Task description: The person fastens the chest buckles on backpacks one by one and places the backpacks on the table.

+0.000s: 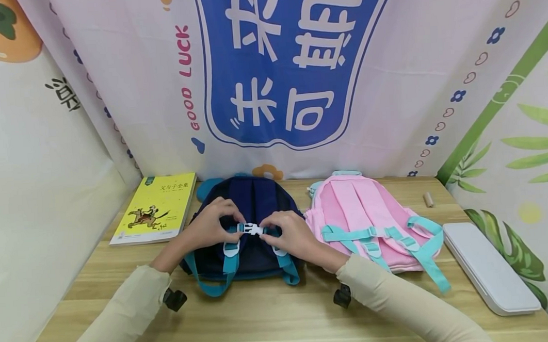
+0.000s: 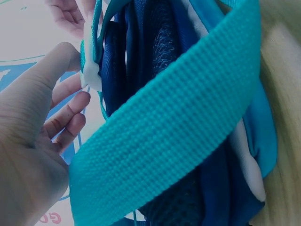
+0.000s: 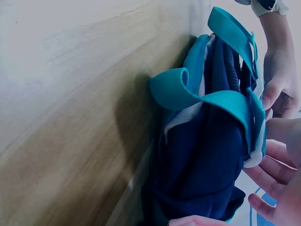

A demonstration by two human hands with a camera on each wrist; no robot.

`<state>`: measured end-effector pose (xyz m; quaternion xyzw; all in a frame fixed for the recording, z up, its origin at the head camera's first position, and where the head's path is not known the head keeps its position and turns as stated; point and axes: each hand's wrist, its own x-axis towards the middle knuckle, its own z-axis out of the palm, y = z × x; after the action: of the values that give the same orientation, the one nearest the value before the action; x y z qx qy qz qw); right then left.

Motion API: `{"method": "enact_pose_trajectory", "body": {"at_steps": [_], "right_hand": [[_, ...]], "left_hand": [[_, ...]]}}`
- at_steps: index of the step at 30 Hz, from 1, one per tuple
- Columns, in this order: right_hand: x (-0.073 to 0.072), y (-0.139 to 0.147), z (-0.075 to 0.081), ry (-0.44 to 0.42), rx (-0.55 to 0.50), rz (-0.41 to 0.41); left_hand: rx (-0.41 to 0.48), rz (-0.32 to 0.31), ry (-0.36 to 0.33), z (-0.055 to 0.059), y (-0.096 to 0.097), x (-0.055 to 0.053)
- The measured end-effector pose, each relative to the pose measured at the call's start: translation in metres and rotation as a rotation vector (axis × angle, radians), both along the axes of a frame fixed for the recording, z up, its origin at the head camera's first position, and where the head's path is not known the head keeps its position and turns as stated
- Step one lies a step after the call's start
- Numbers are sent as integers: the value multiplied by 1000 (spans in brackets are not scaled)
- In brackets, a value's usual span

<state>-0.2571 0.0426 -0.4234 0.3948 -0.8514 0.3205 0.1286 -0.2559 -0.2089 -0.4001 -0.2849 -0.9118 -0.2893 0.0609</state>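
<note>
A navy backpack (image 1: 269, 261) lies on the table, its shoulder straps facing up. Over its middle, my left hand (image 1: 213, 223) pinches one half of a white side-release buckle (image 1: 250, 228) between thumb and fingers. My right hand (image 1: 291, 234) pinches the other half from the right. The halves meet end to end, with prongs showing between them. Teal webbing (image 2: 174, 113) loops across the left wrist view, beside my left hand (image 2: 28, 127). In the right wrist view, fingers of my right hand (image 3: 282, 188) are at a white strap adjuster (image 3: 254, 159).
A pink backpack (image 1: 345, 201) with mint straps lies just right of the navy one. At the left is a yellow book (image 1: 164, 205). A white case (image 1: 490, 268) and a small tan cylinder (image 1: 428, 199) are at the right. A printed cloth (image 1: 159, 120) hangs behind the table.
</note>
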Motion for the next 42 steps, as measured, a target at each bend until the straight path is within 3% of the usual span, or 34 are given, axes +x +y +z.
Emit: {"method": "enact_pose_trajectory", "body": {"at_steps": [9,15,22,28,42], "right_hand": [[0,0,2,48,27,10],[-2,0,1,107,62,25],[-3,0,0,158,85,37],[-4,0,0,153,103,46],[-3,1,-2,87,84,78]], "left_hand": [[-21,-21,23,3,2,1],[-39,-45,90,0,2,-1],[-74,-8,112,2,3,1],[-86,8,104,2,4,2],[-64,-23,81,-2,4,1]]}}
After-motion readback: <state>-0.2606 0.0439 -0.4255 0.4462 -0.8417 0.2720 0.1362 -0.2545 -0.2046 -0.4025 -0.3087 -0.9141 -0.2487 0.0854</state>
